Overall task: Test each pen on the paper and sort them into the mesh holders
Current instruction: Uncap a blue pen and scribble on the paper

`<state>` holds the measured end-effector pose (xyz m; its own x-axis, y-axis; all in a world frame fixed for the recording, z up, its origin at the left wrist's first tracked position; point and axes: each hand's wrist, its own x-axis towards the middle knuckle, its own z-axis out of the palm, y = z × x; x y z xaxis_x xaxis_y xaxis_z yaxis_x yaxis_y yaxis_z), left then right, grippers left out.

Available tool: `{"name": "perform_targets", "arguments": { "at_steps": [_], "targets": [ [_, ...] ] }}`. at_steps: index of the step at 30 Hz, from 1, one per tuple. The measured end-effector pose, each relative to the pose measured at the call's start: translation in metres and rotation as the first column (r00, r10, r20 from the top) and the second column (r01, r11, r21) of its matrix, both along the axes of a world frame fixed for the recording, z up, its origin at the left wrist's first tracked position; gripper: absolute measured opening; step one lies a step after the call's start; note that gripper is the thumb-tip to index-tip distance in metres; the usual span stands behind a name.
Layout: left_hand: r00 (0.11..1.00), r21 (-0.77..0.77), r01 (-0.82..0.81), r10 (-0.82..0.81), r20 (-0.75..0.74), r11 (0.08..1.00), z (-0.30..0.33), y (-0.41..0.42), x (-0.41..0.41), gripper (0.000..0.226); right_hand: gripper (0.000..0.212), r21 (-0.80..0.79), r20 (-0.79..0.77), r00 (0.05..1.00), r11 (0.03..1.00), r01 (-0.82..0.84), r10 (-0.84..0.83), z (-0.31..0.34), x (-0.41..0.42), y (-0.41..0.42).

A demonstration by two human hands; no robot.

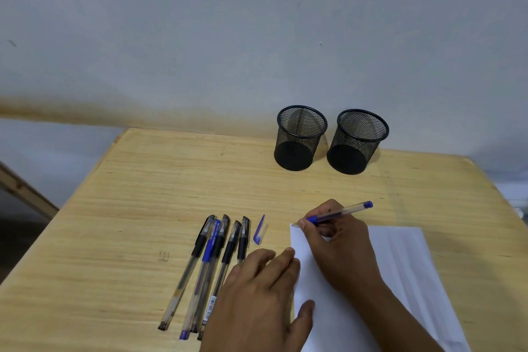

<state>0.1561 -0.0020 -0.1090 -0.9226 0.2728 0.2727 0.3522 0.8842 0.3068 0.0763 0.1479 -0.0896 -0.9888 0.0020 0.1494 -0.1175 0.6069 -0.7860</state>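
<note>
My right hand [340,246] grips an uncapped blue pen [347,211], its tip touching the top left corner of the white paper [400,263]. My left hand [260,297] lies flat, fingers spread, pressing down the paper's left edge. The pen's blue cap [259,230] lies on the table just left of the paper. Several capped pens [211,263], black and blue, lie side by side to the left of my left hand. Two black mesh holders, one left [298,138] and one right [357,141], stand at the far edge, both with nothing visible inside.
The wooden table [137,208] stands against a pale wall. Its left edge runs diagonally near the pens, and its right edge falls away past the paper.
</note>
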Motion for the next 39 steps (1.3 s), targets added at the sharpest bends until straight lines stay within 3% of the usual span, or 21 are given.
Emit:
{"name": "perform_targets", "arguments": {
  "at_steps": [39],
  "targets": [
    [1.000, 0.049, -0.003, 0.004, -0.029, 0.999, -0.0043, 0.0006, -0.0007, 0.056, 0.011, 0.003, -0.043, 0.997, 0.998, 0.061, -0.061, -0.0028, -0.0009, -0.0007]
  ]
}}
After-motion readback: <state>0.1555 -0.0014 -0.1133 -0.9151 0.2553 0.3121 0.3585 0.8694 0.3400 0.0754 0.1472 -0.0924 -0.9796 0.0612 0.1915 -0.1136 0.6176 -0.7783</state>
